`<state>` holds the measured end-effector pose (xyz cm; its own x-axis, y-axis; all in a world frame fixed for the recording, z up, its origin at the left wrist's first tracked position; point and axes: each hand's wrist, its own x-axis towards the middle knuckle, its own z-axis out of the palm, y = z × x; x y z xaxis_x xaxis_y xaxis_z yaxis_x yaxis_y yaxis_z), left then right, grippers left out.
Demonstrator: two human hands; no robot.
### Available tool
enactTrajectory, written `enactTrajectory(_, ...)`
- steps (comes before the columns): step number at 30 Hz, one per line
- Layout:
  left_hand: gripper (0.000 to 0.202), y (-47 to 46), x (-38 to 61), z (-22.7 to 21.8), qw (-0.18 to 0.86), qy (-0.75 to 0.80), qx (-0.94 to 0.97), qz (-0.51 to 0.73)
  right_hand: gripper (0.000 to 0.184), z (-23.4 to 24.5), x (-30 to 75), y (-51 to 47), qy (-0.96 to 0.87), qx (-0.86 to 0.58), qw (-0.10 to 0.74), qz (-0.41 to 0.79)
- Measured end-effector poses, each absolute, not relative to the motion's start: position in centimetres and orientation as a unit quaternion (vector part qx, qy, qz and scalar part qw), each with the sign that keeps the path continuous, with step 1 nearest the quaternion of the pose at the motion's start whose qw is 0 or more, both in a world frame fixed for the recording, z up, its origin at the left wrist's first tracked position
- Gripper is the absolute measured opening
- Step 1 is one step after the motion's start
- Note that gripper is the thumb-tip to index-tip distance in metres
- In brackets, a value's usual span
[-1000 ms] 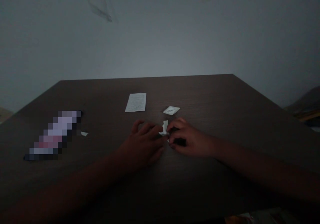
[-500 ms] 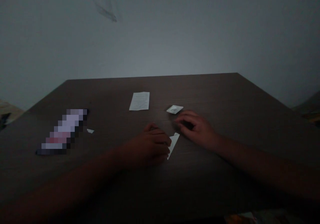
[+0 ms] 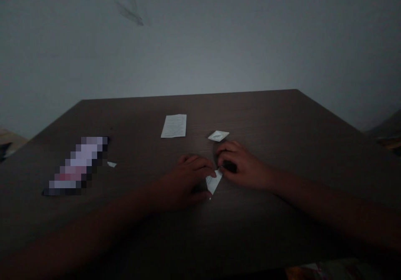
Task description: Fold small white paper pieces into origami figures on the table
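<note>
A small piece of folded white paper (image 3: 213,182) lies on the dark table between my hands. My left hand (image 3: 191,182) holds it at its left side, with the forefinger on its upper part and the thumb at its lower corner. Thumb and forefinger of my right hand (image 3: 242,165) pinch the paper's upper right corner. Just beyond the right fingertips sits a folded, diamond-shaped white paper (image 3: 218,136). My fingers hide part of the held paper.
A printed paper sheet (image 3: 174,126) lies farther back on the brown table (image 3: 250,109). To the left are a blurred-out phone (image 3: 77,165) and a small paper scrap (image 3: 112,164). A clear plastic bag (image 3: 125,0) is on the wall behind.
My right hand has come down and closed on the paper's upper corner. The left fingers have shifted and spread, showing more of the paper between forefinger and thumb.
</note>
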<state>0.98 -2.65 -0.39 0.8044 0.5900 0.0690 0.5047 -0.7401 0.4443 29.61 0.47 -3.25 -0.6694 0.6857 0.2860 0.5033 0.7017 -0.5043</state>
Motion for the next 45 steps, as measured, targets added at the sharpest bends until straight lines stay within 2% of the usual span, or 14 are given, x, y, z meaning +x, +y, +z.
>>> enactTrajectory(9, 0.036, -2.8, 1.3, 0.1, 0.195, 0.284, 0.935, 0.083, 0.011, -3.1, 29.5, 0.4, -0.879, -0.355, 0.234, 0.216)
enactTrajectory(17, 0.024, -3.1, 1.9, -0.1, 0.168, 0.309, 0.932, 0.092, 0.011, -3.2, 29.2, 0.6, -0.887, -0.355, 0.212, 0.206)
enactTrajectory(32, 0.032, -3.4, 1.5, 0.4, 0.141, 0.3, 0.939, 0.089, 0.012, -2.8, 29.5, 0.3, -0.909, -0.296, 0.213, 0.202)
enactTrajectory(41, 0.035, -3.3, 1.3, 0.0, 0.134, 0.304, 0.939, 0.092, 0.01, -2.3, 29.4, 0.3, -0.917, -0.307, 0.172, 0.187)
enactTrajectory(45, 0.033, -3.3, 1.2, 0.0, 0.122, 0.29, 0.945, 0.092, 0.016, -1.3, 29.3, -0.5, -0.924, -0.316, 0.148, 0.154)
